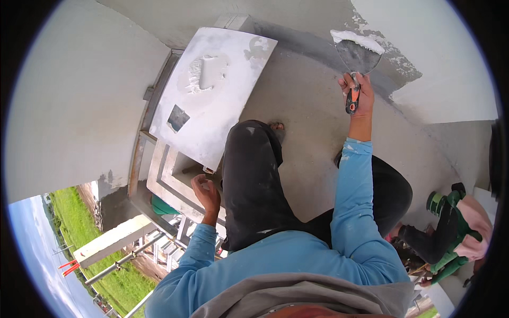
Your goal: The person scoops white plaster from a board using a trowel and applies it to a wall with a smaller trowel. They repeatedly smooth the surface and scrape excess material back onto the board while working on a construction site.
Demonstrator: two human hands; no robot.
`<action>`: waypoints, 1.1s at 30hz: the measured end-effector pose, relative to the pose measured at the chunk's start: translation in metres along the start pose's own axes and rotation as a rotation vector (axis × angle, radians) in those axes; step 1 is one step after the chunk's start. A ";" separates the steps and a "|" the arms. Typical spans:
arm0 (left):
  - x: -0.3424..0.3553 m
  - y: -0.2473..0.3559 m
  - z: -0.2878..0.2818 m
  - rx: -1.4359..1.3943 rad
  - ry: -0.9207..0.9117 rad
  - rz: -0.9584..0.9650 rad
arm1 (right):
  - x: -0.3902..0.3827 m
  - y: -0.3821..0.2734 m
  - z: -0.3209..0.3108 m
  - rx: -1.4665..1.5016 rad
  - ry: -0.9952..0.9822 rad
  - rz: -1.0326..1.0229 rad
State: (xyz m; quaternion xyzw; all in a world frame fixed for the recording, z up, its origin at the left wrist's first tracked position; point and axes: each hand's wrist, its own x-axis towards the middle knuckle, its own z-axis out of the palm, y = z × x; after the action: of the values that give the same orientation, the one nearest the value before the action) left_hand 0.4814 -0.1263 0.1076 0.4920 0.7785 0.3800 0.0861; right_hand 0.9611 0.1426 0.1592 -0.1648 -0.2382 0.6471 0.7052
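My right hand (359,95) is raised at the upper right, wrapped round the black-and-orange handle of a wide putty knife (356,57). White putty (360,40) is heaped along the blade's far edge, close to the wall. Left of my knee, my left hand (207,195) hangs with loosely curled fingers and shows nothing in them. It is just below the near corner of a white board (212,119); I see no clear contact. A ridged patch of wet putty (196,77) lies on this board, which also has a square opening (178,118).
Grey patches mark the pale wall (445,69) ahead. Under the board is a box-like frame (161,161). At lower left, metal scaffold pipes (124,258) and a beam (114,241) stand above grass. Another person in green (450,238) crouches at the lower right.
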 end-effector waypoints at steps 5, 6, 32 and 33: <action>0.103 0.135 -0.001 -0.441 0.254 0.131 | 0.019 0.023 -0.037 0.062 0.031 -0.074; 0.129 0.174 -0.003 -0.526 0.122 0.184 | 0.018 0.029 -0.042 0.094 0.051 -0.093; 0.037 0.351 0.203 0.306 -1.688 1.307 | 0.005 0.004 -0.393 0.229 0.623 -0.166; 0.036 0.352 0.205 0.320 -1.689 1.296 | 0.007 0.002 -0.397 0.223 0.617 -0.151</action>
State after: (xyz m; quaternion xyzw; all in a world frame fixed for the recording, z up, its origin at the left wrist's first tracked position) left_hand 0.8139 0.0868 0.2117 0.9197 0.0987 -0.2158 0.3127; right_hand 1.1781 0.1794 -0.1712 -0.2565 0.0470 0.5347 0.8038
